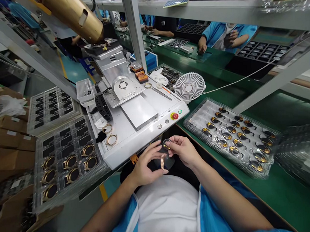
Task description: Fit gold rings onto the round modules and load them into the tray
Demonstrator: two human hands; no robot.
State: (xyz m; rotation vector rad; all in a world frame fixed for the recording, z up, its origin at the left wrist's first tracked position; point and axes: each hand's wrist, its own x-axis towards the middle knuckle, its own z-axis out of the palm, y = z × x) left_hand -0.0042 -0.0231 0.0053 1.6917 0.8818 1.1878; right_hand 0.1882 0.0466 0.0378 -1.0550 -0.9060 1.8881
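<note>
My left hand (149,163) grips a gold watch case ring (162,161) between thumb and fingers, its edge turned toward me. Close beside it, my right hand (182,149) pinches a small round black watch module (166,143) with a pale rim. Both hands are in front of my body, just past the near edge of the white machine (133,146). To the right, a clear tray (195,123) carries rows of round black and gold modules with short tails. Two loose gold rings (111,139) lie on the machine's left side.
Left of me, a clear tray (67,134) holds gold-rimmed watch pieces and black squares. A white fan (189,86) stands by the machine's right corner, near a red stop button (175,116). A gold cylinder (74,15) overhangs the machine. Co-workers sit across the green bench (218,72).
</note>
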